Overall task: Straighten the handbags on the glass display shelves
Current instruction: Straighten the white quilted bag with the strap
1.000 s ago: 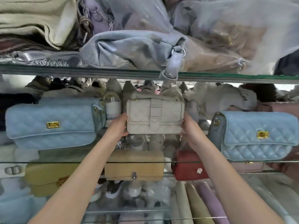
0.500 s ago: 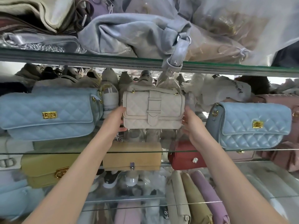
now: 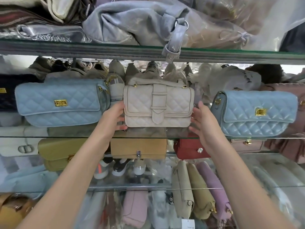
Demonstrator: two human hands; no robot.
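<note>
Three quilted bags stand along the middle glass shelf point(image 3: 66, 137). Leftmost is a pale blue quilted handbag point(image 3: 61, 103) with a gold clasp. Next, the left hand point(image 3: 113, 118) curls its fingers round the left end of the upright cream quilted handbag point(image 3: 157, 108). The right hand point(image 3: 203, 123) has straight, spread fingers at the bag's right end. Rightmost is a second pale blue quilted handbag point(image 3: 257, 113).

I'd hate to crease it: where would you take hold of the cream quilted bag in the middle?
By its two short ends, one hand from each side. The cream bag stands upright facing out, with gaps beside it where the left hand and right hand fit.
</note>
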